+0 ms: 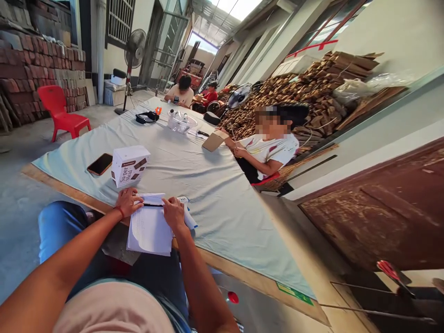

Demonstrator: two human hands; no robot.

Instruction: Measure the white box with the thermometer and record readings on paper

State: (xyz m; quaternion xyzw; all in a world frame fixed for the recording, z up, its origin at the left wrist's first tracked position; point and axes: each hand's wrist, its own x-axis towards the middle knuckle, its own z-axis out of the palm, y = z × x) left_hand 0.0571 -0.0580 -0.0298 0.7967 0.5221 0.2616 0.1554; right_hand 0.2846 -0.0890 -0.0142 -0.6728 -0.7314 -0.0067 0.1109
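White paper sheets (150, 231) with faint print lie at the near table edge, their lower part hanging over it towards my lap. Across their upper part runs a thin black strip (153, 205); whether it is a pen or a binding bar I cannot tell. My left hand (126, 202), with a red cord at the wrist, has its fingers closed at the strip's left end, on the paper. At the other end my right hand (174, 213) pinches with bent fingers. Just beyond it lies a white object with blue marks (188, 215), partly hidden. A white "Su-per Meal" box (130, 166) stands beyond my left hand.
A phone (99, 164) lies left of the box on the cloth-covered table (173, 162). Farther off are a black headset-like device (147, 117), a clear plastic container (178, 122) and a knife (202, 133). On the right a person (268, 150) handles a cardboard piece (214, 141).
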